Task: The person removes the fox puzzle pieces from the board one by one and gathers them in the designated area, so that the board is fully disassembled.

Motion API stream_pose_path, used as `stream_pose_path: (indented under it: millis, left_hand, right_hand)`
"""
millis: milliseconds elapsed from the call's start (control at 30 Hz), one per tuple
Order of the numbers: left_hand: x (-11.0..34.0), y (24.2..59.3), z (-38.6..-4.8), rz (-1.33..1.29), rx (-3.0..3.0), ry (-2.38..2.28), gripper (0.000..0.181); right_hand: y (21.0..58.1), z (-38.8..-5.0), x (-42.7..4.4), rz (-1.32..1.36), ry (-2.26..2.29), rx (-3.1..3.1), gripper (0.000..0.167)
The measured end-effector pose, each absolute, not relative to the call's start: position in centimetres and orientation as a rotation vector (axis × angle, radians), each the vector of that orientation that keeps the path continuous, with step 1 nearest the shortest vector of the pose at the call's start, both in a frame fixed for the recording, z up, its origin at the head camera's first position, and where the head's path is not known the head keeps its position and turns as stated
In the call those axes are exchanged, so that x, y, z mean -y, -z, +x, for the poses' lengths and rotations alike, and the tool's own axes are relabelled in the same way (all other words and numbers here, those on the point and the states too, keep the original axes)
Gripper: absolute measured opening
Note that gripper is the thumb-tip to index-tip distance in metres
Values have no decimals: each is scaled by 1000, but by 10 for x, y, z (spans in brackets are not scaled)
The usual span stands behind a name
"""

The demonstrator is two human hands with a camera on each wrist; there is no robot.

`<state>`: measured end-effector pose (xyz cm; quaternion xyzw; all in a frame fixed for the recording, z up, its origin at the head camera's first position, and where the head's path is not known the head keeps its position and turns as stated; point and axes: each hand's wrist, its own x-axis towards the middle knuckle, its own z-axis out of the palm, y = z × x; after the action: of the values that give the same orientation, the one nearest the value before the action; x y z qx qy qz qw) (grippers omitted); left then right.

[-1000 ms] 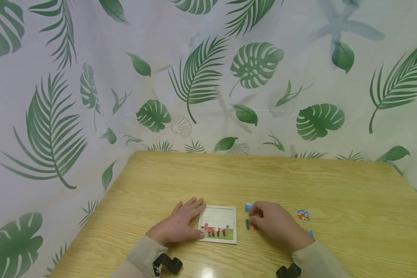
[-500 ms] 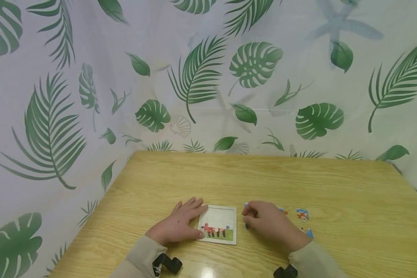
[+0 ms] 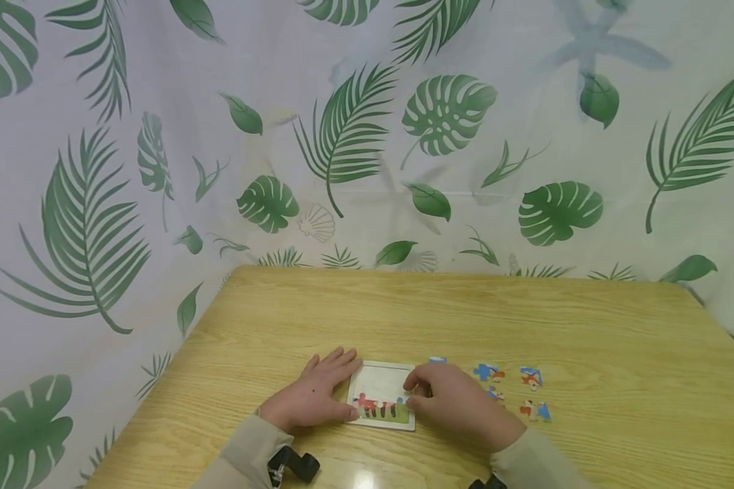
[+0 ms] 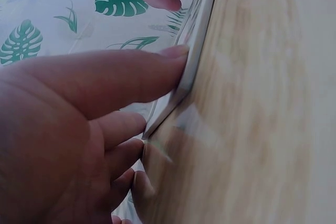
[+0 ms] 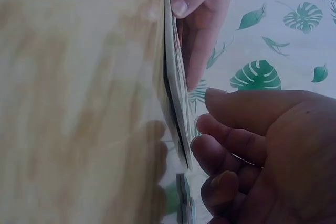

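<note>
A: Left hand (image 3: 313, 396)?
B: Spread, thumb touching the frame (image 3: 384, 426) at eight o'clock
A: Right hand (image 3: 451, 402)?
B: Curled at three; can't tell if it pinches anything
A: Farther out?
B: Joined pieces (image 3: 396, 412) inside at six, loose pieces (image 3: 532, 377) on the bench (image 3: 318, 305), two to three o'clock

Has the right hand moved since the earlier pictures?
Yes: in the head view, the right hand moved left, to the right edge of the puzzle tray.
</note>
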<state>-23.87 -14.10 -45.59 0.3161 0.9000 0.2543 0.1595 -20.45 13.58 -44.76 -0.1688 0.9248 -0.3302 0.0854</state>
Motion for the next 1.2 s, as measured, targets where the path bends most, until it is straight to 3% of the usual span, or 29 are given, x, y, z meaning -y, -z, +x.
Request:
stream_pose_path:
  millis: [667, 1200]
  left_hand:
    - [140, 458, -237, 894, -2591, -764, 83]
    - [129, 458, -233, 832, -2679, -742, 87]
  right_hand:
    - [450, -196, -122, -677, 792, -2859, 19]
    - [451, -196, -121, -645, 835, -2810, 19]
